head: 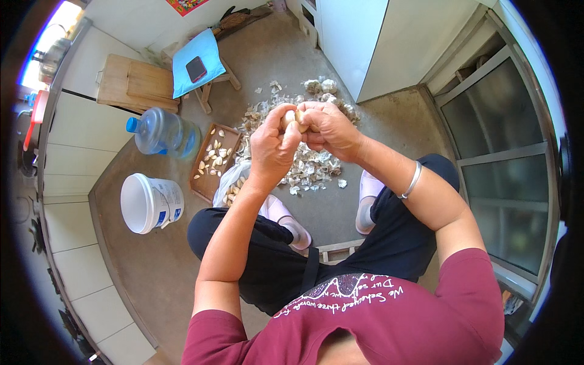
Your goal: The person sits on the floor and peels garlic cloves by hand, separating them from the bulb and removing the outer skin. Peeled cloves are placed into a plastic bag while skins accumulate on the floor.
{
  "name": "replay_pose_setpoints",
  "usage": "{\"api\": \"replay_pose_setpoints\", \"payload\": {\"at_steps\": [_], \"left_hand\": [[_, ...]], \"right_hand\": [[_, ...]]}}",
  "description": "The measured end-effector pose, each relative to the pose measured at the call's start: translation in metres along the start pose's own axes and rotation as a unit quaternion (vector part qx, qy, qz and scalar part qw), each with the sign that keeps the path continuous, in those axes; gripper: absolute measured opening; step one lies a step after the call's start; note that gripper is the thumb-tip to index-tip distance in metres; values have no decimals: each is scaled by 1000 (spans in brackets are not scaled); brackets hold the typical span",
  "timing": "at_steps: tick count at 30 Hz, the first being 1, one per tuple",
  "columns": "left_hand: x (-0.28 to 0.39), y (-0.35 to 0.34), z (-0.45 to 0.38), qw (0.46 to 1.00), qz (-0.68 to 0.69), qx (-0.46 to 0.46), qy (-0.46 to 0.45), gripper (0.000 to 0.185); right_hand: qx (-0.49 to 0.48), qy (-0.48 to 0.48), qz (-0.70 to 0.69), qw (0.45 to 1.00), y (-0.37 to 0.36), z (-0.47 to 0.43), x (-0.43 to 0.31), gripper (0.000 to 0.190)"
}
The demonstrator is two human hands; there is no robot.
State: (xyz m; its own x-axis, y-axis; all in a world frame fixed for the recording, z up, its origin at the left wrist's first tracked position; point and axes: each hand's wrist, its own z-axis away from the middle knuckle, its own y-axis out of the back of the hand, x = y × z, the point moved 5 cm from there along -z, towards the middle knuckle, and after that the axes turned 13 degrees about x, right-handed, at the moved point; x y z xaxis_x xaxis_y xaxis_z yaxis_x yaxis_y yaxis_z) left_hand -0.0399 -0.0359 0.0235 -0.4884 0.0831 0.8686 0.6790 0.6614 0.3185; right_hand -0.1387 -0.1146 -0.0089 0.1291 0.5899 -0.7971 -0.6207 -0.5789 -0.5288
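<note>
Both hands meet in front of me around a partly broken garlic bulb (295,117). My left hand (277,142) grips its left side with thumb and fingers, and my right hand (332,128) pinches its right side. Papery garlic skins (315,164) lie heaped on the floor beneath the hands. Several whole garlic bulbs (328,86) sit just beyond the heap. To the left, loose garlic cloves (219,160) lie in a shallow wooden tray (197,175). A white plastic bag (226,179) beside my left forearm holds more cloves, partly hidden by that arm.
A blue water jug (171,134) lies on its side left of the tray, near a white plastic bucket (150,203). Behind stands a stool with a blue cloth (200,50) and a phone (196,69). A white cabinet (351,41) and glass-panelled doors (506,191) stand right.
</note>
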Motion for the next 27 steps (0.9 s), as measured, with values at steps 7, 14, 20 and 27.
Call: {"api": "replay_pose_setpoints", "payload": {"at_steps": [7,14,20,27], "left_hand": [[-13,2,-6,857,400,-86,315,39],[-14,1,-6,878,354,-73,315,38],[-7,0,-7,996,80,-34,38,34],[-16,18,-22,977,-126,132,-112,33]], "right_hand": [[3,28,-13,1000,-7,-1,-10,14],[18,48,25,998,-5,1,-12,16],[85,219,197,952,-1,-1,-21,17],[171,308,271,896,-9,9,-27,17]]}}
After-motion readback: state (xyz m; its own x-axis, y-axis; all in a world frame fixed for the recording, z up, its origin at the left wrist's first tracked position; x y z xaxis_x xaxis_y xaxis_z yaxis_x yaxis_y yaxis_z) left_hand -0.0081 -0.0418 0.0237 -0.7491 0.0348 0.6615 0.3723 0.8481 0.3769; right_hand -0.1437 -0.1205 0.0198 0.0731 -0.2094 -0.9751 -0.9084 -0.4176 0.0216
